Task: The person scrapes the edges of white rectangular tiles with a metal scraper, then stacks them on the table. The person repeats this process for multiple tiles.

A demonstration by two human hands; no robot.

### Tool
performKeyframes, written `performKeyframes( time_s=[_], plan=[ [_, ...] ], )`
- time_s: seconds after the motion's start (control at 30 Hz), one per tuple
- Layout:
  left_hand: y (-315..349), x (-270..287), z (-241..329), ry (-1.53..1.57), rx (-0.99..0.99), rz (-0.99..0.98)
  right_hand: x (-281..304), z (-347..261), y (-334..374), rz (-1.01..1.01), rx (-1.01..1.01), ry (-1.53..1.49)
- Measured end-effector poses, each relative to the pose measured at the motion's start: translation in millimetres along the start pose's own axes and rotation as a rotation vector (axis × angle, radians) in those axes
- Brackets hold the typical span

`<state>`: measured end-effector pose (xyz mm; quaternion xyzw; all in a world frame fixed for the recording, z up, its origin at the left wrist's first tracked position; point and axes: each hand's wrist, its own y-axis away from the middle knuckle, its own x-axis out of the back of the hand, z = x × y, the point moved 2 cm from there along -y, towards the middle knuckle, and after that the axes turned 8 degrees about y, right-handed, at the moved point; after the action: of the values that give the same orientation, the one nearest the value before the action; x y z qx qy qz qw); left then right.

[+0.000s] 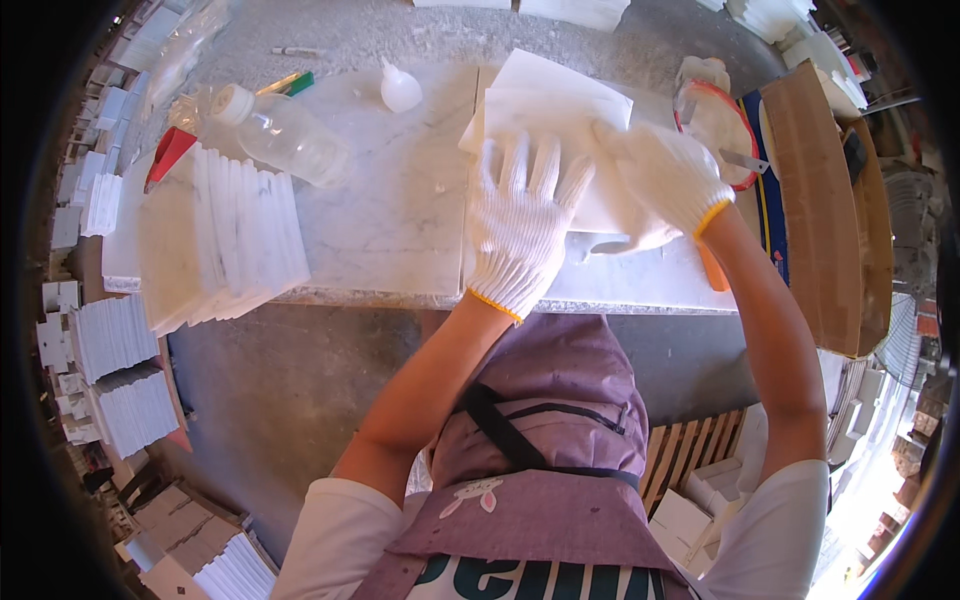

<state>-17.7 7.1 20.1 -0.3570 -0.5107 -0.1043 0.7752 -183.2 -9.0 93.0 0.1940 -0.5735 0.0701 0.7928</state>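
Pale, grey-veined stone worktop (390,225) spans the scene, as I view it remotely from above. Flat, white, square-cornered pieces (560,85) lie overlapped on it, right of centre, beneath both gloved hands. My left hand (525,215), in a white ribbed knit glove with a yellow cuff, rests palm down on them, fingers extended and parted, grasping nothing. My right hand (665,180), similarly gloved, is at their right side; I cannot tell whether it grips them. Far left: a transparent, white-capped plastic bottle (290,140); near left: a row of upright, white, veined slabs (240,235); right: a brown cardboard box (815,210).
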Motion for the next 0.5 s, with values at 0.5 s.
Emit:
performKeyframes(
  time_s=[0.5],
  plan=[
    [-0.6, -0.4, -2.9, 0.035, 0.019, 0.008, -11.0, 5.8, 0.3, -0.142, -0.019, 0.022]
  ],
)
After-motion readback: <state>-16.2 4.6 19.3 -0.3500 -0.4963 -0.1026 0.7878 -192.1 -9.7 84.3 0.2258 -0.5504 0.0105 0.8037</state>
